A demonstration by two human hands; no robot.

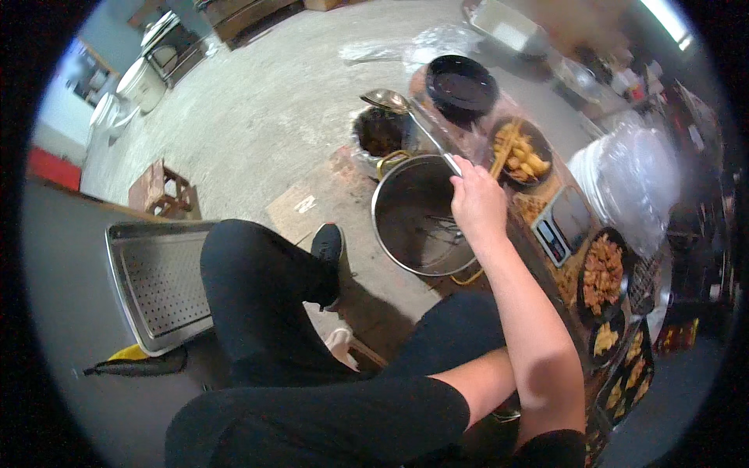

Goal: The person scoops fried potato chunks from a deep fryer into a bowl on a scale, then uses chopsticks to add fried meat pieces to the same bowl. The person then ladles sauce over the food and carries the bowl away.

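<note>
My right hand (481, 202) grips the handle of a metal ladle (430, 134). Its bowl points away to the upper left, above a lined bin (379, 133) with dark contents. Below the hand stands a large, deep metal pot (404, 234) with gold-coloured handles. Thin dark lines show on the pot's floor, too unclear to name. Right of the hand, a dark bowl of yellow food pieces (529, 157) has wooden chopsticks or tongs (507, 146) lying across it. My left forearm (483, 383) passes beneath the right one; my left hand is out of sight.
Along the right bench sit a digital scale (570, 216), a bowl of brownish-pink pieces (603, 272), a divided dark tray (627, 374) and plastic-wrapped white containers (629, 181). Black bowls (462, 88) stand beyond. A perforated metal tray (161, 281) and wooden stool (153, 190) are left.
</note>
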